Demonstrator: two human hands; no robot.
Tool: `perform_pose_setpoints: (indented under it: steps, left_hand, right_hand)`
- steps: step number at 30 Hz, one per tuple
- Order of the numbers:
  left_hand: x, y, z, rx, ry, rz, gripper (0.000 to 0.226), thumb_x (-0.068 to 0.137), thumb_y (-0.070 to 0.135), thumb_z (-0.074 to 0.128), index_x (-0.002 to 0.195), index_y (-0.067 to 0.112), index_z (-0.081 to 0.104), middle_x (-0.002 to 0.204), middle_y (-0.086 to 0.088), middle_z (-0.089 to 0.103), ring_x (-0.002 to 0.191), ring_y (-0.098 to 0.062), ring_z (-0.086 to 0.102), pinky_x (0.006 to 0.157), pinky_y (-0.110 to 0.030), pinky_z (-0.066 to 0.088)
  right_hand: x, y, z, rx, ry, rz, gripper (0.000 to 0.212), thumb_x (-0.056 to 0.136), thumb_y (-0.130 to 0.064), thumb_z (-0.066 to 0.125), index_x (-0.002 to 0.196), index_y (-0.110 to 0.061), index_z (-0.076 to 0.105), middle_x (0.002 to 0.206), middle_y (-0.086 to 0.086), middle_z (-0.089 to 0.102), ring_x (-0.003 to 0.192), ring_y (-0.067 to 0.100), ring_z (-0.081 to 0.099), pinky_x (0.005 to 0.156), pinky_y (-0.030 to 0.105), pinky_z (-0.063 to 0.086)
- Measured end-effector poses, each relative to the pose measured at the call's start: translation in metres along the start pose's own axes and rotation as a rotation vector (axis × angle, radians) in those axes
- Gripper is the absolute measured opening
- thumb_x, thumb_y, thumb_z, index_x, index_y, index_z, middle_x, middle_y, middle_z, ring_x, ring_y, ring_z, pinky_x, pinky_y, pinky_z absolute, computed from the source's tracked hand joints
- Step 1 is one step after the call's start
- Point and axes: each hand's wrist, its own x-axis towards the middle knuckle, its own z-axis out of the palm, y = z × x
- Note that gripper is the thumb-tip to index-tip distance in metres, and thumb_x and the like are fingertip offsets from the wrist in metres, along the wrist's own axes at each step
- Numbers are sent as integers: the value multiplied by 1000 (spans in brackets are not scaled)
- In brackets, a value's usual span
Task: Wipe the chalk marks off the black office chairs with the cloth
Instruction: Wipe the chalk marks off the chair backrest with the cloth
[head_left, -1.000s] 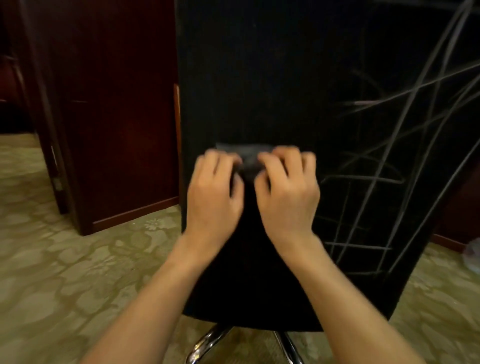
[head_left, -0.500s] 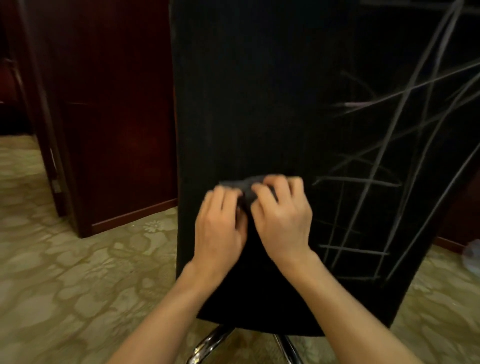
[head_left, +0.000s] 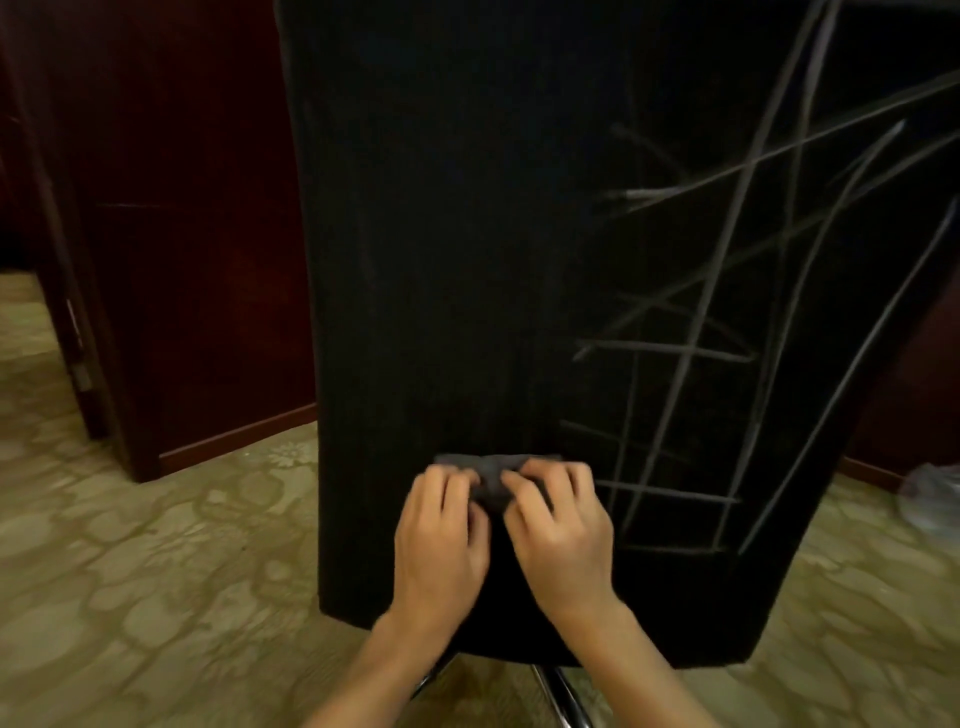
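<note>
Both hands, left (head_left: 441, 535) and right (head_left: 561, 530), press the cloth (head_left: 493, 475) with curled fingers against the chair (head_left: 441, 260); the marks (head_left: 691, 353) lie to the right, nearest the right hand.

The folded grey cloth (head_left: 493, 480) is lying against the lower back of the black fabric office chair (head_left: 441, 260), under both hands, with the crossing white chalk marks (head_left: 727, 338) sitting to its right.

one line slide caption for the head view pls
Both hands press a grey cloth against a black chair back beside chalk marks.
</note>
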Motion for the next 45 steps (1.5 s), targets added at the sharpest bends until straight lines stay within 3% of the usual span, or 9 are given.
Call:
perform_pose_setpoints:
  steps: [6, 10, 15, 19, 24, 29, 35, 40, 45]
  left_hand:
    - [120, 59, -35, -125, 235, 130, 21, 87, 9, 55, 105, 4, 64, 106, -14, 59, 96, -28, 60, 84, -42, 53]
    - [194, 103, -59, -122, 347, 196, 20, 88, 6, 60, 107, 9, 63, 111, -8, 58, 98, -16, 57, 83, -27, 51]
    - [139, 83, -20, -77, 269, 185, 21, 84, 9, 55, 102, 5, 64, 103, -13, 59, 94, -28, 58, 84, -39, 51]
    - [79, 61, -6, -49, 45, 147, 21, 84, 10, 61, 105, 12, 65, 104, -2, 59, 93, -14, 58, 78, -37, 56]
    - [166, 109, -33, -73, 246, 243, 26, 86, 10, 52, 107, 2, 64, 108, -17, 59, 98, -32, 60, 86, -42, 51]
    - [258, 154, -78, -29, 455, 313, 22, 86, 9, 55, 106, 7, 63, 110, -13, 59, 97, -24, 58, 84, -34, 50]
    - [196, 116, -40, 35, 322, 279, 22, 83, 13, 52, 101, 6, 63, 104, -15, 59, 95, -32, 57, 86, -40, 48]
    - [129, 92, -18, 57, 74, 208, 22, 80, 9, 63, 102, 12, 64, 100, -2, 58, 89, -15, 56, 75, -38, 55]
    - [193, 140, -40, -30, 265, 272, 22, 85, 8, 58, 107, 8, 63, 107, -9, 58, 96, -17, 55, 83, -20, 43]
  right_hand:
    - [125, 13, -52, -9, 303, 39, 18, 84, -6, 60, 98, -4, 72, 98, 17, 65, 84, 36, 56, 70, 38, 45]
    - [198, 18, -84, -70, 438, 109, 20, 86, -6, 59, 102, -6, 70, 104, 12, 64, 90, 27, 56, 72, 16, 30]
    - [131, 32, -58, -35, 364, 97, 21, 82, -6, 60, 100, -3, 71, 101, 17, 64, 88, 35, 54, 75, 37, 46]
    - [66, 38, -49, -22, 149, 82, 21, 84, -11, 57, 97, -3, 72, 98, 12, 64, 86, 28, 57, 66, 40, 53]
    - [167, 48, -95, -21, 346, 48, 21, 84, -7, 58, 100, -3, 71, 100, 17, 64, 89, 36, 57, 74, 32, 41]
    - [258, 44, -135, -63, 495, 11, 22, 87, -11, 57, 105, -6, 69, 105, 12, 63, 93, 27, 56, 73, 18, 35]
    - [183, 49, -92, -66, 400, 33, 21, 82, -9, 59, 99, -4, 70, 100, 15, 63, 87, 35, 56, 70, 37, 45]
    - [116, 57, -76, -34, 177, -15, 20, 83, -12, 54, 93, -4, 70, 93, 10, 63, 79, 27, 55, 56, 39, 51]
    - [189, 66, -118, -39, 374, 32, 19, 83, -7, 59, 98, -3, 70, 99, 15, 64, 88, 33, 56, 72, 29, 41]
